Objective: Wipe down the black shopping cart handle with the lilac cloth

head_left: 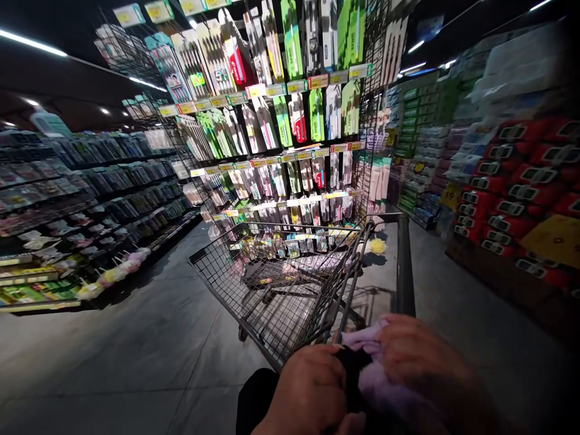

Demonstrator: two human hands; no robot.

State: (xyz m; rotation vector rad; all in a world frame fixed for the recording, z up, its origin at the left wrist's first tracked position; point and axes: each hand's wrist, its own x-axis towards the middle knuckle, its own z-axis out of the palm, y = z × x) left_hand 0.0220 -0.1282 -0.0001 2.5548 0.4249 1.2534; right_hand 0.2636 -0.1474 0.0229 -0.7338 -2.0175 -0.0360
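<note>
A dark metal shopping cart (272,302) stands before me, its wire basket turned toward the left. Its thick handle frame (405,266) rises on the right and runs down behind my right hand. My left hand (312,386) is closed in a fist at the near end of the cart, wrapped round the handle, which is mostly hidden under it. My right hand (417,350) is closed on a light purple cloth (367,338), bunched over the handle's near part. Something black shows between the two hands.
A rack of hanging toothbrush packs (290,121) stands directly beyond the cart. Shelves of packaged goods (131,181) line the aisle at left. Stacked red packages (512,187) stand at right. Grey concrete floor (149,338) shows around the cart.
</note>
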